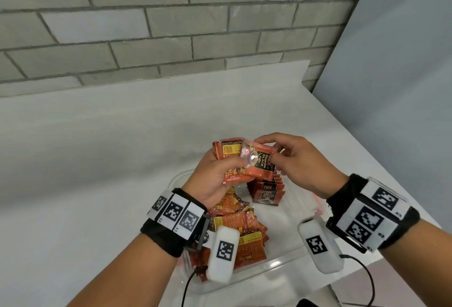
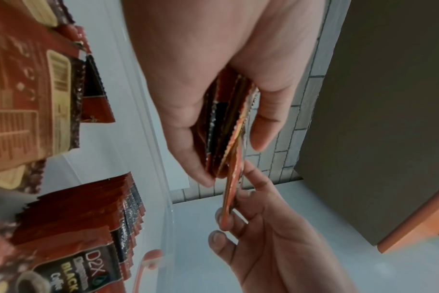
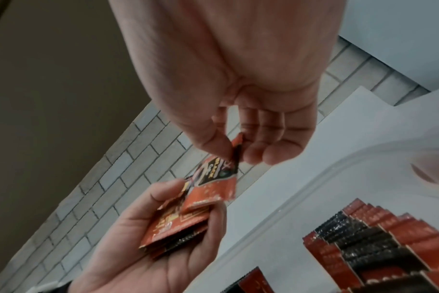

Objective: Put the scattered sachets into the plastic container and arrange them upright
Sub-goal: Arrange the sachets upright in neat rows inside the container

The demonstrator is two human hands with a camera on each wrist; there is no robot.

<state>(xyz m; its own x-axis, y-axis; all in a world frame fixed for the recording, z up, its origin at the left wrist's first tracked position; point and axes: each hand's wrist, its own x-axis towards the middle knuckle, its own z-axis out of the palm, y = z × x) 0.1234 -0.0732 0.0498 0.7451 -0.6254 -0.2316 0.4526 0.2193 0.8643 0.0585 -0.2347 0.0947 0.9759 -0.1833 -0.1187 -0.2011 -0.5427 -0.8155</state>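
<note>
While the left hand [image 1: 215, 179] grips a sachet stack [image 1: 226, 153], the right hand [image 1: 297, 159] pinches the top sachet [image 1: 259, 162] above the plastic container [image 1: 276, 261].

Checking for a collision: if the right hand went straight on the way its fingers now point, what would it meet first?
Most likely the left hand and its bundle of sachets. The right hand points leftward, pinching the front sachet against that bundle. Depth is hard to judge.
</note>
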